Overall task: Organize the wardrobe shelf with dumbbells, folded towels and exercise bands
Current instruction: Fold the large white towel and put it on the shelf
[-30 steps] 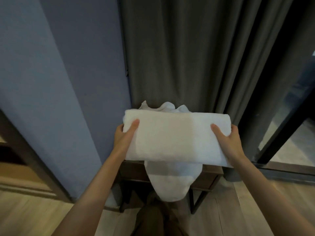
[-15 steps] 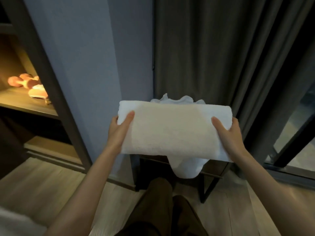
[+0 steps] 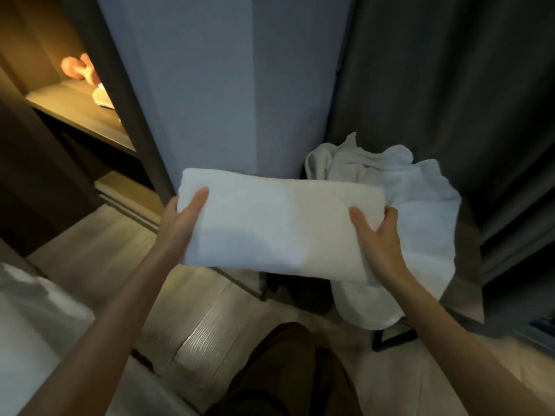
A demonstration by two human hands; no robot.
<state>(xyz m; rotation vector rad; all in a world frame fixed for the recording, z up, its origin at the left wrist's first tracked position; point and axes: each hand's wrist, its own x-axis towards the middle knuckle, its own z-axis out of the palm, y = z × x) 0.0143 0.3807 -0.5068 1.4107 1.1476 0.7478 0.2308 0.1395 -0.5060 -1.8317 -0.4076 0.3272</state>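
I hold a folded white towel (image 3: 279, 226) flat in front of me. My left hand (image 3: 183, 220) grips its left end, thumb on top. My right hand (image 3: 375, 235) grips its right end, thumb on top, fingers underneath. Behind and to the right, a heap of loose white towels (image 3: 414, 205) lies on a small dark stool. At the upper left the lit wooden wardrobe shelf (image 3: 69, 106) carries pink dumbbells (image 3: 78, 69) and a flat pale item (image 3: 103, 99) that is partly hidden by the wardrobe frame.
A blue-grey wardrobe side panel (image 3: 225, 85) stands straight ahead, dark curtains (image 3: 450, 85) to its right. A lower wardrobe shelf (image 3: 129, 193) sits near the wooden floor (image 3: 192, 325). A white bed edge (image 3: 33, 325) fills the lower left. My legs are at the bottom.
The view has swung left and the folded towel has moved left with both hands, away from the towel heap. More of the lit wardrobe shelf and the bed edge shows now.
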